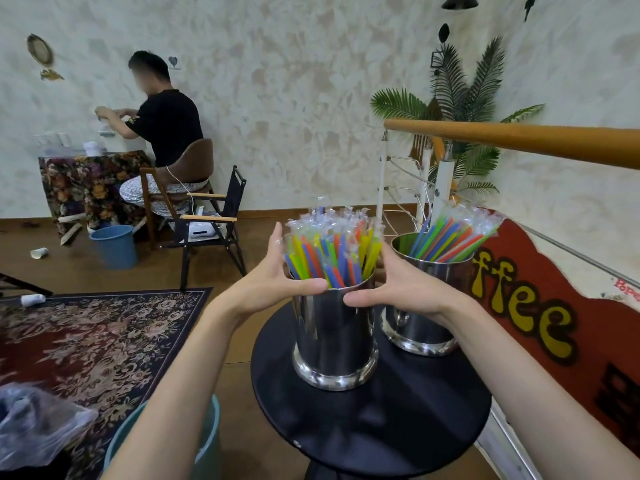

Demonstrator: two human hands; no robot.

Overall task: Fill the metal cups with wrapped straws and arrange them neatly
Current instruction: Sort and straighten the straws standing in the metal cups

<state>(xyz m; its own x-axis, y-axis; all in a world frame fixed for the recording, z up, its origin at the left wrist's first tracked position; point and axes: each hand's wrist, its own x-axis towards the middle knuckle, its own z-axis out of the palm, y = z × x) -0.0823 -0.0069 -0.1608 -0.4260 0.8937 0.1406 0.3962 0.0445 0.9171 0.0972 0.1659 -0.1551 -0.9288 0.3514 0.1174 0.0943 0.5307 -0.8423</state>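
Note:
Two shiny metal cups stand on a small round black table [374, 424]. The near cup [332, 334] is packed with upright wrapped straws [329, 251] in many colours. My left hand [273, 275] and my right hand [401, 285] cup this bundle from either side at the rim, thumbs across the front, fingers round the sides and back. The far cup [426, 306], behind and to the right, holds a smaller bunch of wrapped straws [453, 237] leaning right.
A teal bin [207, 441] stands on the floor left of the table, with a crumpled plastic bag [34, 424] at lower left. A wooden handrail [519, 140] and a red painted panel [519, 292] close the right side. A person [166, 119] sits far left.

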